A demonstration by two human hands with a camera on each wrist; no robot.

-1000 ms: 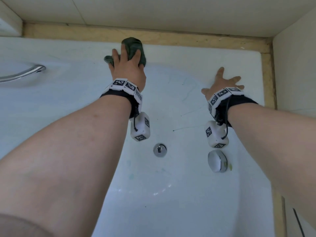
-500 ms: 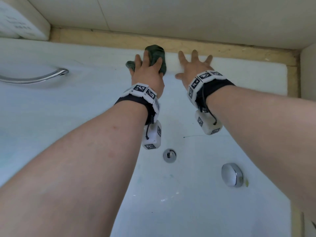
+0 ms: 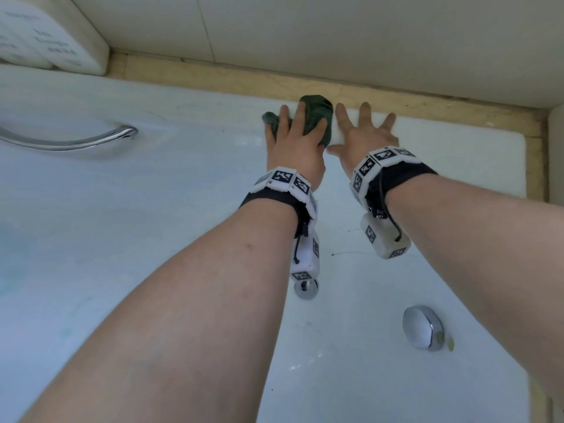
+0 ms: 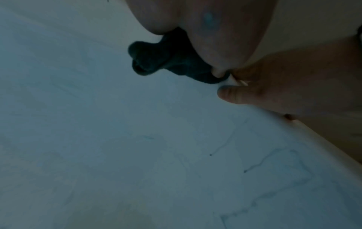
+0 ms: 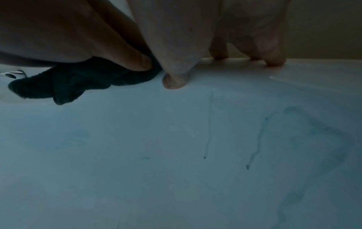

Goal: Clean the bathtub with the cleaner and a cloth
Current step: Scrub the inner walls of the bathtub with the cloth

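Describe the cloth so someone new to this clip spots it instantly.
On the white bathtub, follow the far rim, below the wooden strip, to where both hands meet. The cloth is bunched under the left hand, beside the bare right hand. It is the only dark green thing.

chrome handle [image 3: 70, 141] upper left; round drain [image 3: 306, 291] centre; chrome cap [image 3: 422, 331] right of it; wooden trim [image 3: 427, 105] behind

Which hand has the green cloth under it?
The left hand has it, pressing the dark green cloth against the bathtub rim. The right hand lies flat beside it with spread fingers on bare rim.
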